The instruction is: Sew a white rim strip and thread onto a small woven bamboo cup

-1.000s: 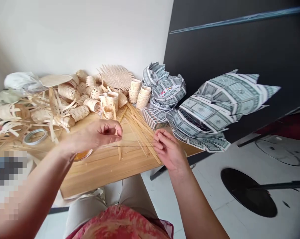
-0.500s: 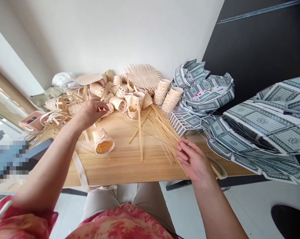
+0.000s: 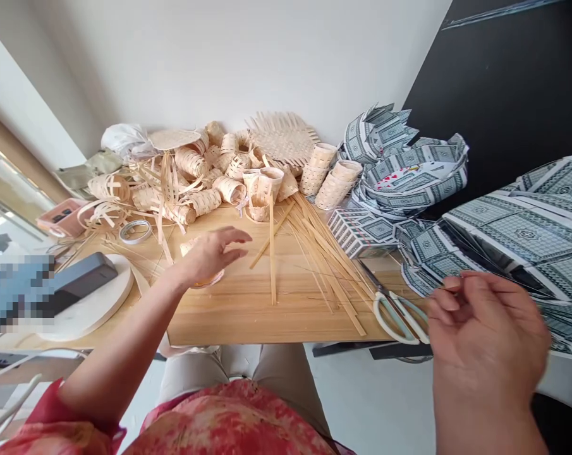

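Observation:
My left hand point(image 3: 214, 253) hovers over the wooden table with its fingers apart and nothing between them. It partly hides a small woven cup point(image 3: 210, 280) lying on its side. At the right, my right hand point(image 3: 487, 322) is raised near the card baskets, thumb and fingertips pinched together. A thin dark thread runs leftward from near that pinch, but its end in the fingers is too small to make out. White-handled scissors point(image 3: 402, 316) lie left of my right hand. Flat bamboo strips point(image 3: 330, 259) spread over the table between both hands.
Woven cups point(image 3: 333, 184) and loose weaving point(image 3: 160, 196) line the back of the table point(image 3: 229, 322). Folded-card baskets point(image 3: 413, 174) crowd the right side. A tape roll point(image 3: 134, 232), a pink box point(image 3: 64, 217) and a round white board point(image 3: 96, 309) are at left.
My right hand has moved right and closer to the camera, uncovering the scissors. My left hand has moved right and down, its fingers spreading from a pinch. The view has shifted slightly.

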`<state>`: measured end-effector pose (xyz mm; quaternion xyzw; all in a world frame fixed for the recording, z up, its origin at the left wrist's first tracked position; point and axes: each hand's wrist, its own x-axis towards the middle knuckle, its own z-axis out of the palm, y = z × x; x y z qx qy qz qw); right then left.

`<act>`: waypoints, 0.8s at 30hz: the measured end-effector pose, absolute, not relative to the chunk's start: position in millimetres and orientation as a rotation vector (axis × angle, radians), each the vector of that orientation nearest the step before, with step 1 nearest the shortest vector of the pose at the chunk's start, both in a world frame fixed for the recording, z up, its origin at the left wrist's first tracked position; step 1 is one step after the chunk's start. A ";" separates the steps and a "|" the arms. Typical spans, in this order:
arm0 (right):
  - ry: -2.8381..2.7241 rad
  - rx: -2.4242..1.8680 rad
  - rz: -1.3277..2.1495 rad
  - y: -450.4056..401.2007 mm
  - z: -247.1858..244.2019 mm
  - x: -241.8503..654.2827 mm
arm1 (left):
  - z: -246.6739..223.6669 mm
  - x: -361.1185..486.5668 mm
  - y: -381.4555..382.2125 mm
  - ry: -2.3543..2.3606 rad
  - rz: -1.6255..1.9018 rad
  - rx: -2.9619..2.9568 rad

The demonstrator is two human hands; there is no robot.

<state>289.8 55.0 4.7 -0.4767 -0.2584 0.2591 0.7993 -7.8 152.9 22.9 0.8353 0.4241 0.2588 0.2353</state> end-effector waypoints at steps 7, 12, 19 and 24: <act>-0.508 -1.004 0.458 25.5 24.4 306.1 | 15.0 -10.5 148.3 1.214 0.501 2.572; -0.479 -1.059 0.648 12.7 27.9 300.4 | 51.1 21.0 120.9 1.238 1.137 2.510; -0.636 -1.023 0.888 0.4 39.8 266.3 | 61.4 113.7 76.5 0.536 0.805 1.920; -0.650 -1.063 0.829 0.6 35.6 272.2 | 31.2 140.4 78.6 0.325 0.236 1.461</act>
